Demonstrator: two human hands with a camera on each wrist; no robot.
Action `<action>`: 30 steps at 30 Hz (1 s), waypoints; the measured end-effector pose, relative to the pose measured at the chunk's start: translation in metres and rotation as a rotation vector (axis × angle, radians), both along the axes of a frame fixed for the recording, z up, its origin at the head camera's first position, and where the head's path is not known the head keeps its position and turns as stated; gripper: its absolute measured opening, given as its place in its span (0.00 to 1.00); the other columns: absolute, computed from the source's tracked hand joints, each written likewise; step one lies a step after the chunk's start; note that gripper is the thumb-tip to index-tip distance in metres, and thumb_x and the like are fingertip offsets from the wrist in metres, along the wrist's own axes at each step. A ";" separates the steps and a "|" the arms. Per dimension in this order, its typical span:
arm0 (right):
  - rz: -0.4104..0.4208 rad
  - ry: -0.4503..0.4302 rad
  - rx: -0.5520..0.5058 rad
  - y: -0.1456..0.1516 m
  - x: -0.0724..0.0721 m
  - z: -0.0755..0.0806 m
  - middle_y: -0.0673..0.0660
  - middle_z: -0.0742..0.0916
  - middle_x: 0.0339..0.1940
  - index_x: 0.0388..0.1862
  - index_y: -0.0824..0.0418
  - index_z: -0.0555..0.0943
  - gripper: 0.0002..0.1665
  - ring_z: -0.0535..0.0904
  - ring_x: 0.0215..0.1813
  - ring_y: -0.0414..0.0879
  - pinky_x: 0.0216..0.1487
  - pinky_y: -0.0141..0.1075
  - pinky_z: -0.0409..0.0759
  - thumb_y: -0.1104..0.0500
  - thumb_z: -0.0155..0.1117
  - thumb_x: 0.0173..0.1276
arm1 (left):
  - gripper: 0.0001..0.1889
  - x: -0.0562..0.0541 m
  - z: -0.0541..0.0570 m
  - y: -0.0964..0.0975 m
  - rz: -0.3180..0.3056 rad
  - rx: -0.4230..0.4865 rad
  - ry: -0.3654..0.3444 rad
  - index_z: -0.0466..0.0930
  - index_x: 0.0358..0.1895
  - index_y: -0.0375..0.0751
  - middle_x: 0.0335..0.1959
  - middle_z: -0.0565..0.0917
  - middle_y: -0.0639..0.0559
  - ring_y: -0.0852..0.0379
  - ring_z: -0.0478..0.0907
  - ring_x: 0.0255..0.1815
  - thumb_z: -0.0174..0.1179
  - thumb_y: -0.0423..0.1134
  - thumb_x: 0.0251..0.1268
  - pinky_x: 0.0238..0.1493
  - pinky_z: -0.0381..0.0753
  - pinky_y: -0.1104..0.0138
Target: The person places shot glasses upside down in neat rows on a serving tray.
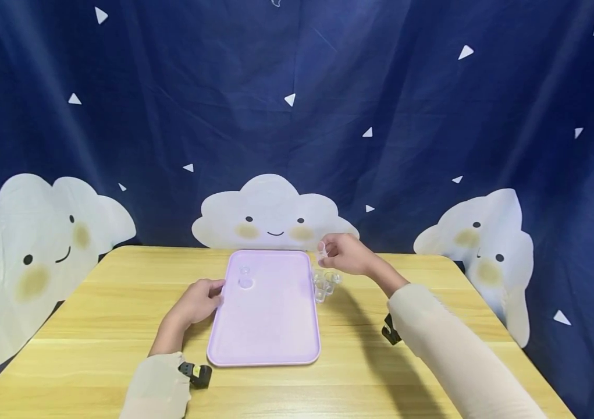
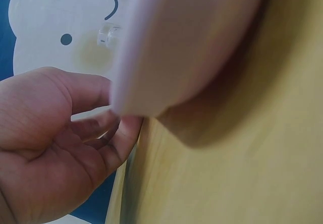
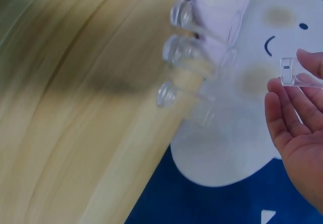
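A light purple tray (image 1: 265, 331) lies on the table. My left hand (image 1: 199, 299) holds its left edge, and the left wrist view shows the thumb and fingers at the rim (image 2: 123, 90). One small clear cup (image 1: 245, 283) stands on the tray near its far left corner. Above the table by the tray's far right corner, my right hand (image 1: 350, 254) pinches another small clear cup (image 3: 287, 72) between thumb and fingers. Several more clear cups (image 1: 330, 278) stand close together below that hand, beside the tray's right edge.
The wooden table (image 1: 401, 372) ends at a dark blue curtain (image 1: 286, 134) printed with smiling white clouds. Black wrist devices sit at both cuffs, one of them the left wrist device (image 1: 199, 375).
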State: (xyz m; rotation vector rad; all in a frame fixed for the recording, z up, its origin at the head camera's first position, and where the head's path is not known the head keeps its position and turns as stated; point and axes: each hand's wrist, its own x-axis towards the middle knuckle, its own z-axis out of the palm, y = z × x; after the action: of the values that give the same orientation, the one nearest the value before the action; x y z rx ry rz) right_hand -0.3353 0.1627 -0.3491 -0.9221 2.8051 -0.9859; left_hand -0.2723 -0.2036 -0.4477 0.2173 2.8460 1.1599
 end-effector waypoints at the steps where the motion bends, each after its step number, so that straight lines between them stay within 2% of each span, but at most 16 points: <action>1: 0.000 0.009 0.007 -0.003 0.000 -0.001 0.51 0.87 0.33 0.40 0.61 0.80 0.11 0.85 0.38 0.43 0.46 0.40 0.84 0.63 0.74 0.62 | 0.23 0.000 0.000 0.000 0.001 -0.002 -0.001 0.72 0.68 0.24 0.64 0.77 0.28 0.29 0.70 0.70 0.54 0.28 0.72 0.70 0.69 0.40; 11: 0.001 0.048 0.050 -0.034 -0.006 -0.012 0.59 0.90 0.44 0.49 0.63 0.84 0.17 0.88 0.44 0.49 0.50 0.40 0.87 0.61 0.74 0.62 | 0.23 0.001 0.003 0.001 -0.008 -0.025 0.021 0.74 0.67 0.24 0.62 0.77 0.25 0.28 0.72 0.67 0.55 0.28 0.72 0.68 0.71 0.39; 17: 0.016 0.050 0.074 -0.050 -0.011 -0.020 0.58 0.90 0.46 0.53 0.65 0.84 0.20 0.87 0.44 0.47 0.50 0.38 0.85 0.61 0.74 0.63 | 0.23 -0.001 0.001 0.000 -0.017 -0.013 0.019 0.73 0.67 0.24 0.64 0.77 0.27 0.30 0.71 0.69 0.55 0.28 0.72 0.70 0.70 0.40; 24: 0.020 0.022 0.045 -0.068 -0.014 -0.030 0.58 0.90 0.44 0.51 0.65 0.85 0.18 0.85 0.42 0.45 0.46 0.35 0.85 0.63 0.74 0.62 | 0.23 -0.003 0.000 -0.001 -0.034 -0.004 0.022 0.73 0.67 0.23 0.64 0.78 0.29 0.31 0.70 0.70 0.54 0.28 0.72 0.70 0.69 0.41; 27: 0.023 0.049 0.080 -0.078 -0.015 -0.035 0.58 0.90 0.43 0.50 0.65 0.85 0.17 0.85 0.41 0.45 0.45 0.34 0.84 0.62 0.74 0.62 | 0.23 -0.003 -0.001 -0.002 -0.030 -0.003 0.020 0.73 0.67 0.23 0.64 0.78 0.29 0.31 0.70 0.70 0.54 0.28 0.71 0.71 0.69 0.41; 30: 0.022 0.079 0.146 -0.088 -0.015 -0.038 0.58 0.90 0.44 0.51 0.65 0.85 0.18 0.85 0.44 0.47 0.49 0.37 0.84 0.62 0.73 0.63 | 0.23 -0.003 -0.001 -0.003 -0.027 -0.003 0.018 0.73 0.68 0.23 0.65 0.78 0.29 0.30 0.70 0.70 0.54 0.28 0.71 0.71 0.69 0.41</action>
State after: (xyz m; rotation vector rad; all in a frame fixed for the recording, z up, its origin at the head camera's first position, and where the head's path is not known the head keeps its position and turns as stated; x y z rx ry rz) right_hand -0.3507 0.0745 -0.3870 -0.9921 2.8779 -0.7466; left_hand -0.2757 -0.2066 -0.4485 0.2668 2.8503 1.1539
